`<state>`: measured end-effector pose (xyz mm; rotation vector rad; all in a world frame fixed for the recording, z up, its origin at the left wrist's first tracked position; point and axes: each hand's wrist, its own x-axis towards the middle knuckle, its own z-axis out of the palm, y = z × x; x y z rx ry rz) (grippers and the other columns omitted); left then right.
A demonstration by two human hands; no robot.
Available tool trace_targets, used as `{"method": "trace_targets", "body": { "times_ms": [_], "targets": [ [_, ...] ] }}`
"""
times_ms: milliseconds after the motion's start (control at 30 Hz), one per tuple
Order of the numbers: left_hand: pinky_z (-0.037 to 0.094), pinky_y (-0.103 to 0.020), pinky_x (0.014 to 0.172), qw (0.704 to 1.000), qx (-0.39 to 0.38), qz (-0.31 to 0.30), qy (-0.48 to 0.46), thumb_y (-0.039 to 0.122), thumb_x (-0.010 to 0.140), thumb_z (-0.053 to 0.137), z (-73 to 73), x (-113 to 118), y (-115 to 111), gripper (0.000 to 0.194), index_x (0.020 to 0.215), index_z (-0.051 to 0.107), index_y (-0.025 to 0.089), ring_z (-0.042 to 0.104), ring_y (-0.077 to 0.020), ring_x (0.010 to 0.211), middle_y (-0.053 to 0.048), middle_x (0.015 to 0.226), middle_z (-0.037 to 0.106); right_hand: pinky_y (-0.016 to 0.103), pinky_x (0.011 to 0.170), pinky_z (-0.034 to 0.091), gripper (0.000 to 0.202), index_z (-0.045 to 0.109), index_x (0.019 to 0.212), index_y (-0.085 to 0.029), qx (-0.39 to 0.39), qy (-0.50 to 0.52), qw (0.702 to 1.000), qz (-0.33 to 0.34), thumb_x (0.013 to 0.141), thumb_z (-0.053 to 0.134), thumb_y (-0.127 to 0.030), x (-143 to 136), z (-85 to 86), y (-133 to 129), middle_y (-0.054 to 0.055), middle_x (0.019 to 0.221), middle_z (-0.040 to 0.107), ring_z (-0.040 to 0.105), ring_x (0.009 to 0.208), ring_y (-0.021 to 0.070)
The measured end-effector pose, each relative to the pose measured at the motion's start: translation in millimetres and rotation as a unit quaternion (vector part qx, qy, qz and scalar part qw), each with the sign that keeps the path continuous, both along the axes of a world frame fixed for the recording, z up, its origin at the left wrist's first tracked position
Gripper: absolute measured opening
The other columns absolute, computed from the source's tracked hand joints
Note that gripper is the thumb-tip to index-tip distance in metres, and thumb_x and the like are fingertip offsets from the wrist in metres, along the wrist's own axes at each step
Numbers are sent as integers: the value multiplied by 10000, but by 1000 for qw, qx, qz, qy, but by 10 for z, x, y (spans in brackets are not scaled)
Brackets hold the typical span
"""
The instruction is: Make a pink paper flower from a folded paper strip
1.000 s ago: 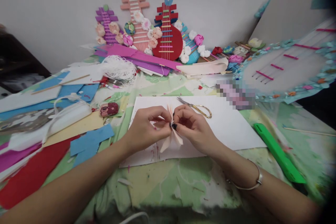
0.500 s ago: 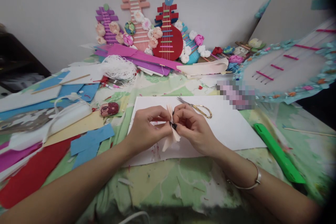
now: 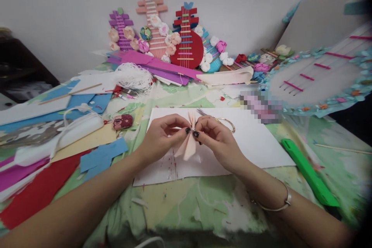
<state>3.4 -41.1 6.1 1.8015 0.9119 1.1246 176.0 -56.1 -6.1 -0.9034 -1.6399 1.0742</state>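
Facing each other, nearly closed, both hands (image 3: 162,135) (image 3: 221,139) pinch the folded peach paper (image 3: 187,148)

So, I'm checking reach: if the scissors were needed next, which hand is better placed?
Probably the right hand: the scissors lie just beyond it, farther from the left hand; both pinch peach paper.

The paper piece (image 3: 186,148) was between the left hand (image 3: 162,135) and the right hand (image 3: 218,140), above a sheet (image 3: 258,147) laid on the tablecloth (image 3: 165,205). Scissors (image 3: 201,112) lay on the sheet behind the right hand, a bar-shaped tool (image 3: 308,171) to the sheet's right, and a string tangle (image 3: 133,77) behind it, leftward. Lute-shaped models (image 3: 190,48) stood farther back, before the wall (image 3: 232,0).
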Motion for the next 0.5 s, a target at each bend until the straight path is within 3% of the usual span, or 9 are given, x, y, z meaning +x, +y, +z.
{"method": "trace_targets", "body": {
  "times_ms": [100, 200, 367, 500],
  "targets": [
    [532, -258, 700, 998, -23, -48, -16, 202, 760, 567, -13, -15, 24, 110, 830, 612, 131, 614, -151, 776, -55, 815, 636, 253, 670, 433, 73, 523, 835, -186, -48, 40, 998, 15, 821, 512, -257, 23, -34, 29, -8, 760, 503, 509, 696, 98],
    [537, -271, 712, 999, -12, -32, -1, 216, 748, 590, -63, -15, 34, 151, 878, 601, 139, 614, -172, 830, -68, 873, 630, 266, 709, 453, 145, 533, 861, -183, -76, 37, 996, -10, 841, 478, -315, 39, -62, 55, 3, 781, 549, 545, 716, 104],
    [526, -254, 699, 991, 78, -3, 106, 195, 742, 583, -128, -2, 49, 142, 877, 597, 151, 610, -152, 787, -51, 840, 635, 240, 605, 463, 221, 546, 882, -183, -57, -82, 995, -22, 721, 633, -307, 58, -100, 96, 15, 830, 602, 567, 679, 109],
    [527, -266, 706, 983, 96, -20, 158, 186, 748, 563, -150, 8, 63, 123, 862, 598, 155, 601, -134, 740, -35, 800, 643, 260, 636, 465, 124, 613, 845, -181, -27, -167, 985, -28, 739, 593, -240, 92, -160, 135, 22, 802, 646, 593, 710, 131]
  ]
}}
